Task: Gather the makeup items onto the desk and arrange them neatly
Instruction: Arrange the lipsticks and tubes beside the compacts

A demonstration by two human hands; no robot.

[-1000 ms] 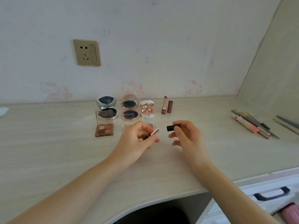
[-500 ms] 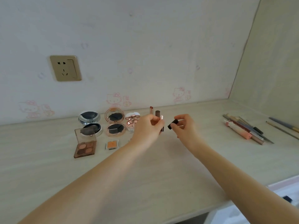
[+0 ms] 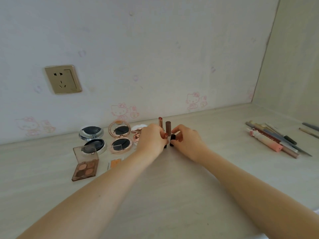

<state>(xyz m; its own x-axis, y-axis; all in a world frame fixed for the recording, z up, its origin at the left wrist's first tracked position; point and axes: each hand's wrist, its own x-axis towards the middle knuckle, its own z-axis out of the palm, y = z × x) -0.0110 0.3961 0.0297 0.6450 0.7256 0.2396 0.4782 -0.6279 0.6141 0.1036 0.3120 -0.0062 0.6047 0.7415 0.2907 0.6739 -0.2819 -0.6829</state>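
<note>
My left hand [image 3: 151, 139] pinches a rose-gold lipstick [image 3: 166, 138] and holds it upright on the desk [image 3: 172, 195]. Right beside it, my right hand [image 3: 187, 141] pinches the black lipstick cap [image 3: 172, 139], which also stands upright on the desk. Just behind them stand another opened lipstick [image 3: 160, 121] and its brown cap [image 3: 168, 127]. Left of my hands lie a silver compact [image 3: 92, 138], a rose-gold compact [image 3: 120, 136], a small ornate compact [image 3: 137, 133] partly hidden by my left hand, a brown eyeshadow palette [image 3: 85, 163] and a small orange pan [image 3: 115, 163].
A bunch of pencils and brushes [image 3: 274, 140] lies at the right of the desk near the side wall. A wall socket [image 3: 63, 79] sits above the compacts. The wall with pink cartoon stickers stands right behind the row of makeup.
Both hands moved forward and down, from holding the lipstick and its cap in the air to standing them upright on the desk before the other lipstick. The camera tilted upward.
</note>
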